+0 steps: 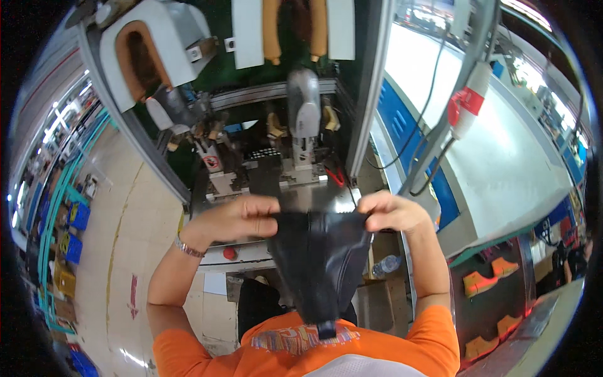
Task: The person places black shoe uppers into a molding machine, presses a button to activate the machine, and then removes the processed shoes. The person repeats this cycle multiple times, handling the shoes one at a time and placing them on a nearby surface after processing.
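Observation:
A black leather piece, looking like a boot upper (320, 257), hangs in front of my chest. Its wide edge is at the top, and it narrows downward to a small tab. My left hand (242, 220) pinches the top left corner between thumb and fingers. At the top right corner, my right hand (392, 212) grips the same edge. The leather is stretched between both hands. Just beyond it stands a machine with two upright grey moulds; the right mould (304, 107) is straight ahead, and the left mould (173, 110) leans beside it.
Brown U-shaped pads (139, 56) hang above the moulds. A red button (230, 253) sits on the machine's front. To the right are a white-topped conveyor (496, 169), a red-and-white plug (468, 103) and orange shoe parts (480, 283) on a lower shelf. A plastic bottle (385, 266) lies below my right hand.

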